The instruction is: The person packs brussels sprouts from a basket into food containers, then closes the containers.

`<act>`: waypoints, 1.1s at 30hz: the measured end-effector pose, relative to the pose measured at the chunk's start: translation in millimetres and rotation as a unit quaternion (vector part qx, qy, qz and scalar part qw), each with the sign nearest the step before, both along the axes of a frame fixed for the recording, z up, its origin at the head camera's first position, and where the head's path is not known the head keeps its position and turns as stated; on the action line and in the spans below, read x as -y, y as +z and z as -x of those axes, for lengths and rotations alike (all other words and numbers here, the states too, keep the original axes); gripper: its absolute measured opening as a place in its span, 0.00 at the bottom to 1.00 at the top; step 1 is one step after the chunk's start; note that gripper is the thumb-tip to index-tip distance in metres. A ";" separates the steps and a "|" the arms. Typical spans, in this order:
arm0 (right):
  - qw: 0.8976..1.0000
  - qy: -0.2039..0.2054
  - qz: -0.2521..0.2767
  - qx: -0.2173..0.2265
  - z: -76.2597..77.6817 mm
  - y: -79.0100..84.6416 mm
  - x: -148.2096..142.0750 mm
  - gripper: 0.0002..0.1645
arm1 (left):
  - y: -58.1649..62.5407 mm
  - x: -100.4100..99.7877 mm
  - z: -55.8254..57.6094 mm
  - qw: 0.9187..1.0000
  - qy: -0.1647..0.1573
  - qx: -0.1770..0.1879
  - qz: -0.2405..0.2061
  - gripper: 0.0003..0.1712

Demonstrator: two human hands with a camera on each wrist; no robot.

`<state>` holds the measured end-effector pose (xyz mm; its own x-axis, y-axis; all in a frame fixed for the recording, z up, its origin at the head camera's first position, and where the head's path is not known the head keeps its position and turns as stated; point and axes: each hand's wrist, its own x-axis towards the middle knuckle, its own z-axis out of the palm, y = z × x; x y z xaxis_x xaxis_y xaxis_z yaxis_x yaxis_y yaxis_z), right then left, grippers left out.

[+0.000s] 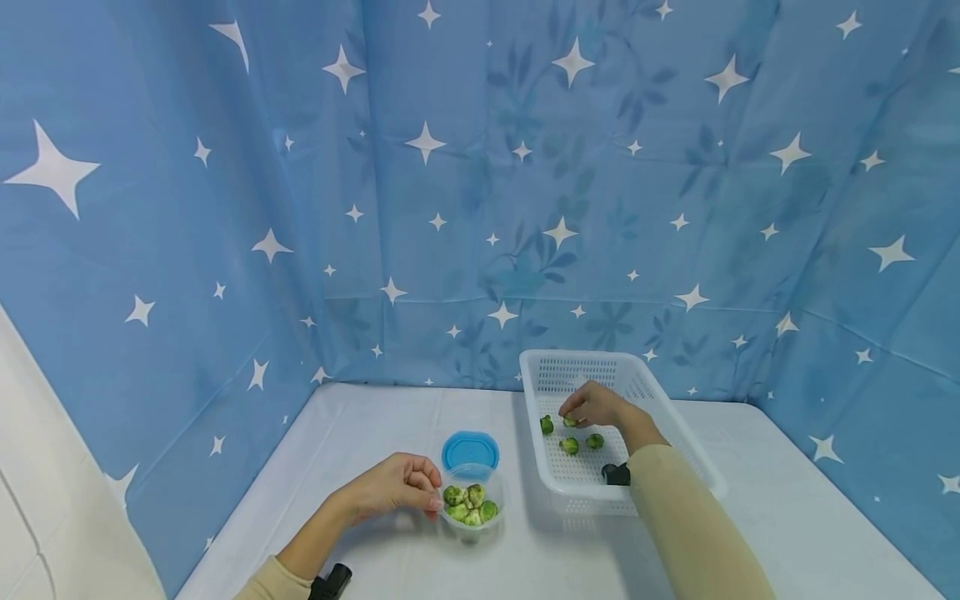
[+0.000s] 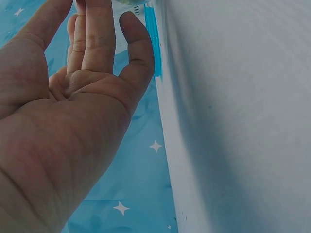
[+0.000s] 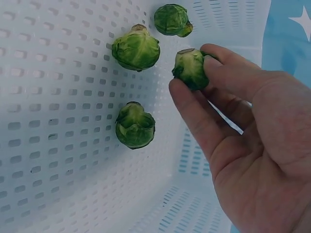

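Head view: right hand [image 1: 597, 405] pinches a sprout [image 1: 570, 422] inside the basket [image 1: 587, 496]; left hand [image 1: 401, 483], grip unclear, touches a clear cup [image 1: 470, 537].

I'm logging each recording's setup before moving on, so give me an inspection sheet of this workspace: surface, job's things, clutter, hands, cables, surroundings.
Surface: white table.
Job's things: white basket with three Brussels sprouts on its floor; clear tub holding more sprouts; blue lid beyond it.
Clutter: nothing seen.
Left hand: fingertips at the tub's rim; grip unclear.
Right hand: pinches a fourth sprout inside the basket.
Cables: none certain; a thin line at far left is unclear.
Surroundings: blue starry curtain behind and at both sides.
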<state>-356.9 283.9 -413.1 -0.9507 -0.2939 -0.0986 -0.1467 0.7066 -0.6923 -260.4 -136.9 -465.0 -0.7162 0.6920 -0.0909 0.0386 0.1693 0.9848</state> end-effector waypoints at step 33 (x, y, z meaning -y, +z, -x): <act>0.989 0.075 0.001 -0.127 2.5 33.9 20.4 0.16 | -3.7 0.6 3.6 1.000 -0.002 0.000 0.000 0.19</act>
<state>-359.3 263.5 -379.1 -0.8903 -0.4337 0.1388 -0.4193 0.6619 -0.6214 -264.0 -137.5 -468.8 -0.7131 0.6951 -0.0907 0.0400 0.1695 0.9847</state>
